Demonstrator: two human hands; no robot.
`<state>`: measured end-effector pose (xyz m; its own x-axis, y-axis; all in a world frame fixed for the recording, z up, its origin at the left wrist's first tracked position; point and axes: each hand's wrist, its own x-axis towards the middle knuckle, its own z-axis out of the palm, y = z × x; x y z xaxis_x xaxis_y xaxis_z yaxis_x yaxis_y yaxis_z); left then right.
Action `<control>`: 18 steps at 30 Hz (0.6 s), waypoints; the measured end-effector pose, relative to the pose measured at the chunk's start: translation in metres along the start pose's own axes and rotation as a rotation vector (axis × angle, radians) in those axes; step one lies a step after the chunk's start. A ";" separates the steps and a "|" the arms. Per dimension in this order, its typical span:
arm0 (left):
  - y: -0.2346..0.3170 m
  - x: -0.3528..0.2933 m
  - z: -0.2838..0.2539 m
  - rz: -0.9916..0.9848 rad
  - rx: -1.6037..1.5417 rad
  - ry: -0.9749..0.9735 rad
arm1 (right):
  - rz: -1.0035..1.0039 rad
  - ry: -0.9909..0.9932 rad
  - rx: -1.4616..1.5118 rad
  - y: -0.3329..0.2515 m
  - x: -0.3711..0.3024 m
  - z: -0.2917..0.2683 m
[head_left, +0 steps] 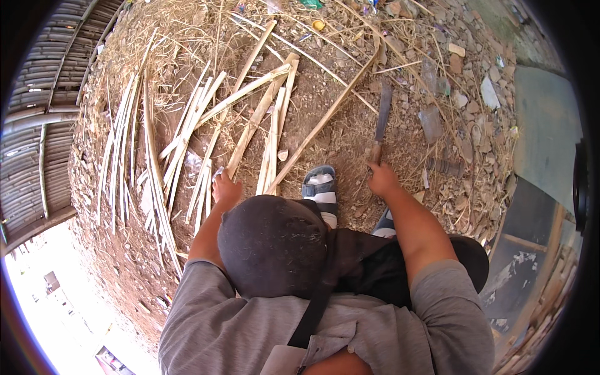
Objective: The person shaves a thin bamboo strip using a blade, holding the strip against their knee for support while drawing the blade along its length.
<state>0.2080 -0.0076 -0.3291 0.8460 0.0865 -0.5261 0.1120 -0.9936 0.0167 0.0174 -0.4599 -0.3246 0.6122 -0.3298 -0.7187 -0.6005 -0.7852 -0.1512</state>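
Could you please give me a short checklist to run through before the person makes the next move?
1. Right hand on the handle of the long knife: ok, fingers closed around it.
2. Blade pointing away from the body: ok.
3. Left hand apart from the blade: ok, it is well to the left, by the split strips.
4. Left hand gripping a strip firmly: cannot tell.
5. Closed footwear: not ok, the strapped sandal is open.
6. Ground free of loose pieces: not ok, strips and litter lie scattered.
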 end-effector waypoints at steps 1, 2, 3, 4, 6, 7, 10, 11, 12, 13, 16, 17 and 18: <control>0.002 -0.001 -0.003 -0.009 0.009 0.007 | 0.001 0.013 -0.007 -0.001 -0.003 -0.001; 0.004 -0.006 -0.003 -0.028 0.002 0.017 | -0.007 0.030 -0.030 -0.005 -0.008 -0.010; 0.005 -0.008 -0.001 -0.030 0.014 0.069 | 0.016 0.040 -0.032 -0.009 -0.014 -0.018; 0.005 -0.010 0.001 -0.034 0.024 0.121 | 0.037 0.051 -0.035 -0.015 -0.022 -0.026; 0.009 -0.010 -0.001 0.000 0.027 0.211 | 0.076 0.076 -0.028 -0.017 -0.027 -0.027; 0.010 -0.010 -0.003 0.030 0.013 0.250 | 0.088 0.092 -0.026 -0.014 -0.026 -0.025; 0.012 -0.016 0.004 0.095 0.019 0.383 | 0.042 0.231 -0.028 0.005 -0.020 -0.023; 0.010 -0.014 0.017 0.128 0.052 0.441 | 0.010 0.294 -0.031 0.011 -0.016 -0.025; 0.017 -0.017 0.022 0.166 0.084 0.499 | 0.008 0.361 0.012 0.015 -0.013 -0.032; 0.023 -0.024 0.028 0.179 0.049 0.404 | 0.006 0.427 0.056 0.019 -0.011 -0.039; 0.040 -0.051 0.034 0.480 0.108 0.239 | 0.121 0.390 0.104 0.020 -0.010 -0.082; 0.043 -0.050 0.035 0.460 0.063 0.148 | 0.149 0.361 0.079 0.022 -0.013 -0.099; 0.049 -0.044 0.037 0.440 0.015 0.058 | 0.175 0.331 0.051 0.023 -0.014 -0.117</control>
<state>0.1573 -0.0630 -0.3369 0.8391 -0.3415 -0.4234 -0.2727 -0.9376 0.2158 0.0549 -0.5341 -0.2386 0.6259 -0.6151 -0.4794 -0.7307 -0.6774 -0.0849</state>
